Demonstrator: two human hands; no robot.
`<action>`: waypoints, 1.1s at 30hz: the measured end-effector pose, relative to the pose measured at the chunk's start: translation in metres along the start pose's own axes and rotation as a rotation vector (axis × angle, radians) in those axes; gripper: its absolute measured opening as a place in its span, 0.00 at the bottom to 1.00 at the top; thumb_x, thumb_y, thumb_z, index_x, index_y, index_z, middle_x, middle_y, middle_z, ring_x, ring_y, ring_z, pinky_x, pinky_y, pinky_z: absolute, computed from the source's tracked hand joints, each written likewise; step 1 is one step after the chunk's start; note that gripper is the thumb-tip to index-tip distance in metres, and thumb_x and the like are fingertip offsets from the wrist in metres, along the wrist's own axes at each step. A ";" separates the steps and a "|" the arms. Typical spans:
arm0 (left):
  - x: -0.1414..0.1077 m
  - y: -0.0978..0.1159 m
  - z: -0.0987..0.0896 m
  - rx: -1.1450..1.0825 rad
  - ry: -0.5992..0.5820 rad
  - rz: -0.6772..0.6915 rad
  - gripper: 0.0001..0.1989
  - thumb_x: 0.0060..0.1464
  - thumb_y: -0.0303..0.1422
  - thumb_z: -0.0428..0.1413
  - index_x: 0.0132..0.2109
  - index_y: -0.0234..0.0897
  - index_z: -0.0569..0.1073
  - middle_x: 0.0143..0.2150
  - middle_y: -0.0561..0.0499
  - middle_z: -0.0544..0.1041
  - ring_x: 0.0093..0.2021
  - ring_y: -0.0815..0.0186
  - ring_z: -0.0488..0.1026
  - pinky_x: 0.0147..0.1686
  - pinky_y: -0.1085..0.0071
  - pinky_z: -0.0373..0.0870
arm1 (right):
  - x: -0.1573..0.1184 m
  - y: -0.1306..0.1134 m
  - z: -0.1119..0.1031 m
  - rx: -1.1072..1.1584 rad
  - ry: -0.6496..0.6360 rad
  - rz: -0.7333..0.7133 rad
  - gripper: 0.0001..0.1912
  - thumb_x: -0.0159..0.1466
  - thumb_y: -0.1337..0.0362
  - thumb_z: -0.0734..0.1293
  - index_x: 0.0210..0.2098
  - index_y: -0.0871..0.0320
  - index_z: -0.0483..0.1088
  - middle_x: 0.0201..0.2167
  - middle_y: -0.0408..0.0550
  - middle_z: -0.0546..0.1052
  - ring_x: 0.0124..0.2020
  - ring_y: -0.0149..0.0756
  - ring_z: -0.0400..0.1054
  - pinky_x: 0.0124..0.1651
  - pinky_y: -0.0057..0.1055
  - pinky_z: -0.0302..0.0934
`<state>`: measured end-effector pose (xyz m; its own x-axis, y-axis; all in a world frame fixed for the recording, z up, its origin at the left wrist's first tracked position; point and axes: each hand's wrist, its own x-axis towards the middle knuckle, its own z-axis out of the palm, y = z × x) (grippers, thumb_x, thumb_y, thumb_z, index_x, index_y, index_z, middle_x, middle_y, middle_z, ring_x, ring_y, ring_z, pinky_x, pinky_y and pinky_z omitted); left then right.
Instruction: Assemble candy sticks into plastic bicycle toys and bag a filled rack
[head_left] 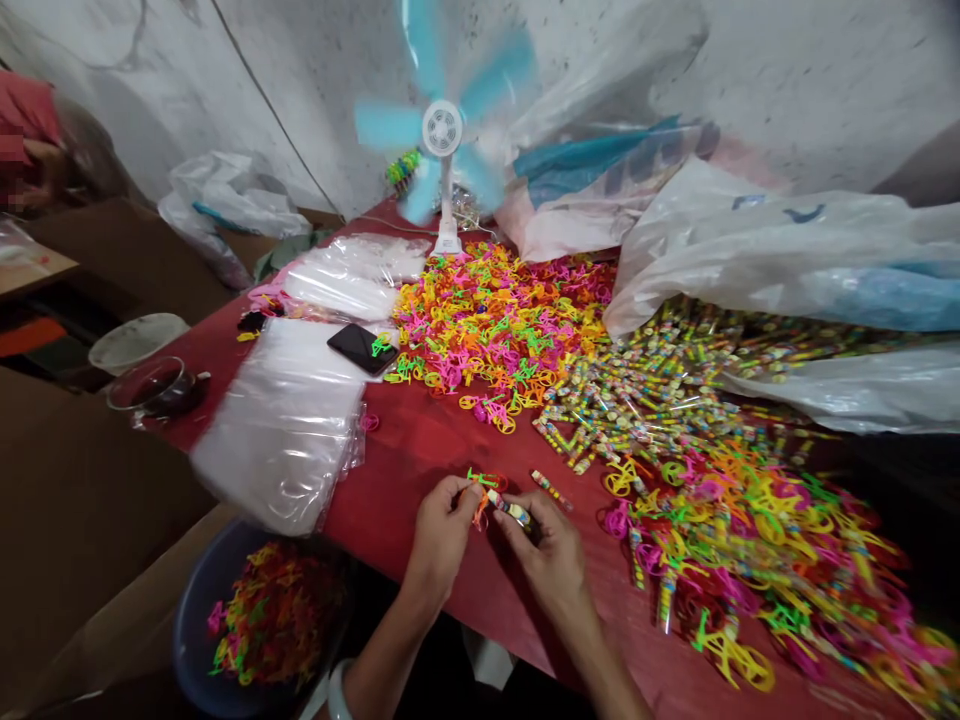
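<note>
My left hand (444,530) is closed at the fingertips on a small plastic toy with green (484,480) and orange-red parts. In my right hand (549,550), pinched between thumb and fingers, is a candy tube (511,508) in a clear wrapper with coloured bands. The tube's left end meets the toy; whether the two are joined I cannot tell. Just beyond my right fingers, a single candy tube (551,490) lies on the red table (405,460). Ahead spreads a heap of bright plastic toys (495,320), with a pile of candy tubes (645,390) to its right.
Toys with tubes (750,550) cover the right side. Clear plastic bags (281,430), a black phone (361,347) and a glass cup (154,388) lie left. A blue tub (191,640) of toys stands below. A fan (442,128) spins behind; another person (45,140) is far left.
</note>
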<state>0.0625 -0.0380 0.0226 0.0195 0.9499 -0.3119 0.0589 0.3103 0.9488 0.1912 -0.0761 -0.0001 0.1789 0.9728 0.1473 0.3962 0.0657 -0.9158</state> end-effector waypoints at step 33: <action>0.086 0.026 0.027 0.868 0.033 0.413 0.09 0.54 0.21 0.52 0.35 0.37 0.74 0.41 0.45 0.73 0.46 0.58 0.66 0.48 0.62 0.62 | -0.003 0.000 -0.138 -0.742 0.622 -0.279 0.14 0.65 0.60 0.60 0.44 0.58 0.72 0.39 0.57 0.75 0.40 0.48 0.69 0.44 0.44 0.63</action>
<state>0.0924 0.0513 0.0190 0.1769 0.9828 0.0523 0.7722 -0.1715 0.6118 0.3150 -0.1101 0.0510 0.3483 0.6413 0.6837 0.9185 -0.0876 -0.3857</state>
